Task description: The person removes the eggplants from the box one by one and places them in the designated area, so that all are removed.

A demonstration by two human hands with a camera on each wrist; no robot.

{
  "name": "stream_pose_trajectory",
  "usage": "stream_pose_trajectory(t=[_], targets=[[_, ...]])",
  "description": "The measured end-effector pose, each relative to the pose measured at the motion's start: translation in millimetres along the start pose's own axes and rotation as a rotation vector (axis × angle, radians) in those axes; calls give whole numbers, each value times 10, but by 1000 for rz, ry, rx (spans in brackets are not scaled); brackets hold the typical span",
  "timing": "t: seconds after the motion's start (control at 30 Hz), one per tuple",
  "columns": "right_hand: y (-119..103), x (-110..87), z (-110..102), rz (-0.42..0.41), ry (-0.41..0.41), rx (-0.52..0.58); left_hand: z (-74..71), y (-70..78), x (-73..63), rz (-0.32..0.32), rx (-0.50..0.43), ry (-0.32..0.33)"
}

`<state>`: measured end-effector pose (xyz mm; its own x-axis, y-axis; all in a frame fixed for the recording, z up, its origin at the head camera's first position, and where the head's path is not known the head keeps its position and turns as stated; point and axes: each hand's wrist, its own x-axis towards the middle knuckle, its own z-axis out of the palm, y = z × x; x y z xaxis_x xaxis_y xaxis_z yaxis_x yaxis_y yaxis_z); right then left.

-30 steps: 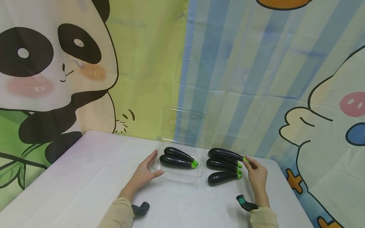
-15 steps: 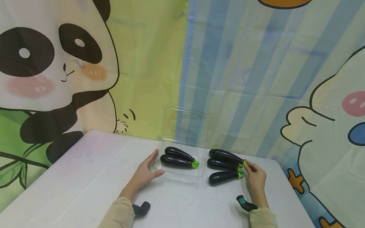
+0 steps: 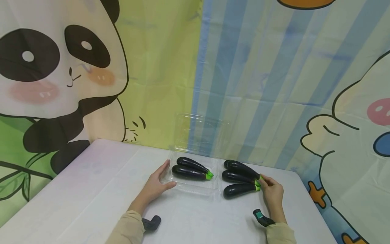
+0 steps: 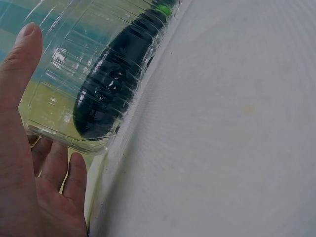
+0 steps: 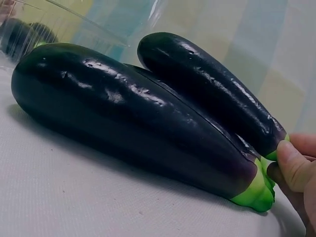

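1. A person's right hand [image 3: 273,196], to the right of a clear plastic container [image 3: 198,187], pinches the green stem end of a dark eggplant [image 3: 243,168] between thumb and fingers. The right wrist view shows the gripped eggplant lying at a slant above its neighbors.

2. The left hand [image 3: 154,186] flanks the container's left end, thumb stretched along the near side and the other fingers loosely bent at the corner; the left wrist view shows them against the plastic, spread rather than clenched.

3. Inside the container, two eggplants lie side by side, the far one [image 3: 192,163] and the near one [image 3: 188,172], both with green stems pointing right.

4. Just right of the container, more eggplants are grouped beside the one in hand: a middle eggplant [image 3: 237,176] touching it, a front eggplant [image 3: 238,190] nearest the wearer, and the rounded tip of a rear eggplant [image 3: 226,163] peeking out behind.

5. The container's transparent lid [image 3: 199,134] stands raised at its far side, before a printed curtain [image 3: 259,67]. A cartoon panda [image 3: 27,101] fills the cloth left of the container, which sits on a white-covered table [image 3: 100,196].
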<state>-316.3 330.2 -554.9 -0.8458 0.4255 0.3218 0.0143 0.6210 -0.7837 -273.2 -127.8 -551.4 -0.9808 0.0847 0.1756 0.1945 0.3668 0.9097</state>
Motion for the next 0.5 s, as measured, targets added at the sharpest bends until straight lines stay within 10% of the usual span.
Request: stream_pose_trajectory(t=[0.5], targets=[[22, 24, -47, 27, -170, -12, -2, -3, 2, 0, 10, -4]])
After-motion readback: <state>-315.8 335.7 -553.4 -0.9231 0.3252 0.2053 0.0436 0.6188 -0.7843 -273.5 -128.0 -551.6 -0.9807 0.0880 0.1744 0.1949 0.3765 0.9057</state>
